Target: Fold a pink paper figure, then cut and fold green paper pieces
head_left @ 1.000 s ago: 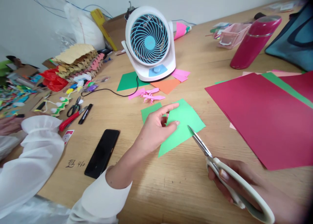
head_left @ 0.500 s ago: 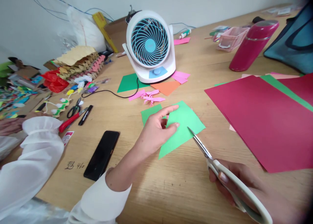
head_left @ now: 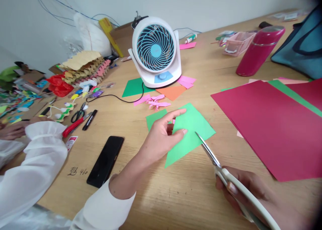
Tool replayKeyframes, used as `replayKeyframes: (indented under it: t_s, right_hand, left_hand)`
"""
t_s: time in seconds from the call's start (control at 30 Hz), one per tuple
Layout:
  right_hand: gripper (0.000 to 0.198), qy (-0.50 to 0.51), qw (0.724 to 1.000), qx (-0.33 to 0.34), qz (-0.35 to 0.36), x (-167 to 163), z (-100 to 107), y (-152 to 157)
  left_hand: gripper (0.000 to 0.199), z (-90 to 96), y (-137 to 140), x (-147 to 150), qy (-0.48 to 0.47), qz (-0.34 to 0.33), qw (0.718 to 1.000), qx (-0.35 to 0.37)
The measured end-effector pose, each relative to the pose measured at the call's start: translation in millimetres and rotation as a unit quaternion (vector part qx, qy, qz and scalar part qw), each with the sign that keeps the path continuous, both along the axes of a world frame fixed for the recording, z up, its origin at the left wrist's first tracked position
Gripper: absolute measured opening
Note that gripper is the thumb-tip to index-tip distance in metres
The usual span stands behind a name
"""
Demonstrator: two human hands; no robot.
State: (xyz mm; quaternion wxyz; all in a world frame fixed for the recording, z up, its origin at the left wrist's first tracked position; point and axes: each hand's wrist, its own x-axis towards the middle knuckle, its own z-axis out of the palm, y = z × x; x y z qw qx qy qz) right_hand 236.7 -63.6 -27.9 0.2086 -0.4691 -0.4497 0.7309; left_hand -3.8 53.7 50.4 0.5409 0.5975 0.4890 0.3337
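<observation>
One light-green sheet [head_left: 192,127] is pinched in the left hand [head_left: 162,132]; the right hand [head_left: 255,183] grips white-handled scissors [head_left: 227,175]. Their blades [head_left: 210,153] overlap the sheet.

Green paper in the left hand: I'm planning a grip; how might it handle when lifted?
The green paper looks thin, so probably light and likely to bend. Its flat face beyond the left hand suggests slight stiffness.
</observation>
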Motion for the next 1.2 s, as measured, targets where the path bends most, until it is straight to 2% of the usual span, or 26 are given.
replayKeyframes:
  t_s: [0.27, 0.47, 0.67, 0.93, 1.2]
  right_hand:
    - [0.049, -0.013, 1.0, 0.026, 0.011, -7.7, 15.3, 6.3]
    - [0.05, -0.011, 0.999, 0.028, -0.014, -10.0, 15.1, 4.7]
    - [0.049, -0.025, 0.999, 0.021, -0.007, -10.9, 19.2, 3.6]
    - [0.048, -0.024, 0.999, 0.036, -0.017, -13.0, 20.1, 4.3]
    - [0.048, -0.03, 0.999, 0.041, -0.02, -16.1, 26.7, 7.0]
  left_hand:
    - [0.054, 1.8, -4.0, 3.4, -0.01, -0.023, 1.0, -0.019]
    - [0.055, 1.9, -4.4, 4.3, -0.009, -0.022, 0.999, -0.022]
    - [0.054, 1.5, -3.6, 3.7, 0.009, -0.017, 1.0, -0.007]
    - [0.055, 1.4, -7.5, 6.2, -0.054, -0.038, 0.996, -0.053]
    - [0.055, 2.9, -12.3, 9.6, -0.048, -0.041, 0.996, -0.066]
